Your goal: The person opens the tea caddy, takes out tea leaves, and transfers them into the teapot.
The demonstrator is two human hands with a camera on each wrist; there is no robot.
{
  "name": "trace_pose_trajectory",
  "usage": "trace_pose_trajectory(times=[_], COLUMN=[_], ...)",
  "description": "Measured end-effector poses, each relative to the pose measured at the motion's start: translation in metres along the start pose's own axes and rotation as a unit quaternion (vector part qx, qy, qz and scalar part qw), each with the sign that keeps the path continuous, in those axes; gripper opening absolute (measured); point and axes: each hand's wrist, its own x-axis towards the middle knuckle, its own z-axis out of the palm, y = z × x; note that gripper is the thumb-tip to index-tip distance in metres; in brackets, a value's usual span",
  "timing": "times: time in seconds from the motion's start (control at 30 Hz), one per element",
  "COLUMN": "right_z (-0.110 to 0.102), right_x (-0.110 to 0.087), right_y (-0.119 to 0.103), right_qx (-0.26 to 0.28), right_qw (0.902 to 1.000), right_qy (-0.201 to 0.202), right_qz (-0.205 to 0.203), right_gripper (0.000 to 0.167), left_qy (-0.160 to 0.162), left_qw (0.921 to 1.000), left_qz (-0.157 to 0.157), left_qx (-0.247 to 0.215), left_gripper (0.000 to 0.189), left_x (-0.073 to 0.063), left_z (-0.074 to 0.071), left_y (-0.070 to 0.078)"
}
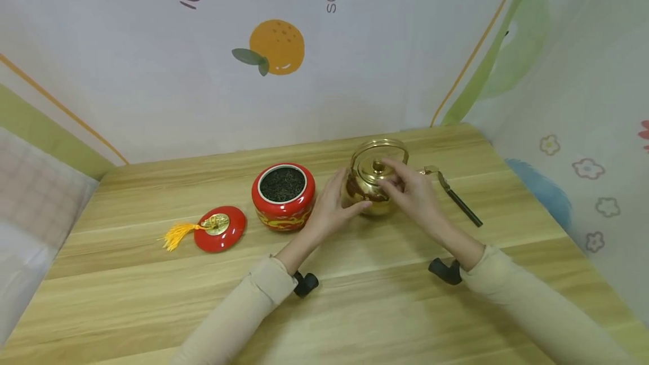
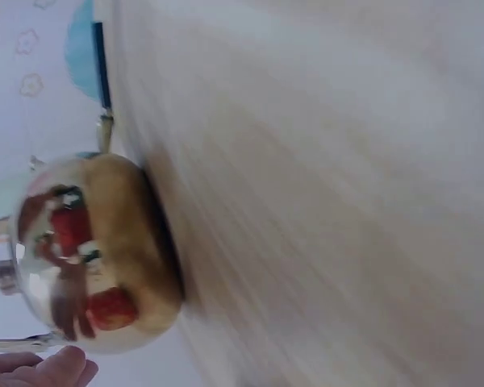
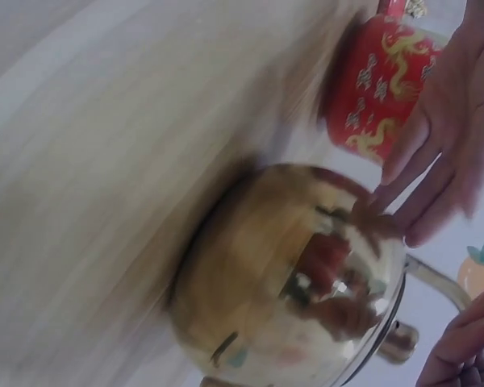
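A shiny gold teapot (image 1: 372,199) with a raised hoop handle (image 1: 392,142) stands near the back of the table. My left hand (image 1: 332,204) is at its left side, fingers stretched along the belly; the right wrist view shows those fingers right at the handle's base. My right hand (image 1: 416,193) hovers by the lid knob (image 3: 399,343), thumb and forefinger bent loosely and spread to either side, with a gap from the knob in the right wrist view. Left of the teapot is a red jar (image 1: 284,216) with a dragon pattern, uncovered and full of dark tea leaves (image 1: 282,183).
A red lid (image 1: 233,235) with a gold disc and a yellow tassel (image 1: 179,235) lies left of the jar. To the teapot's right rests a slim utensil (image 1: 460,201) with a dark handle and gold-coloured end. A printed cloth (image 1: 355,72) hangs behind the table.
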Motion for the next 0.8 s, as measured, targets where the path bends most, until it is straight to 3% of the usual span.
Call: trace_pose_trajectory(times=[0.17, 0.5, 0.63, 0.8], right_z=[0.008, 0.037, 0.049, 0.065], right_x=[0.003, 0.008, 0.011, 0.012], right_y=[-0.01, -0.023, -0.026, -0.027], right_qx=[0.037, 0.116, 0.139, 0.187], right_qw=[0.9988, 0.99, 0.9856, 0.972], right_qy=[-0.025, -0.077, -0.093, -0.124], right_qz=[0.02, 0.027, 0.028, 0.069], right_gripper=[0.038, 0.036, 0.038, 0.041], left_qy=[-0.018, -0.05, -0.032, 0.029], left_qw=[0.9994, 0.9923, 0.9924, 0.996], left_qz=[0.016, -0.016, -0.033, -0.055], left_qx=[-0.026, -0.112, -0.114, -0.063], left_gripper=[0.078, 0.042, 0.035, 0.032], left_x=[-0.025, -0.071, -0.082, -0.093], left_z=[-0.014, -0.05, -0.07, -0.1], left_y=[0.002, -0.007, -0.015, -0.033])
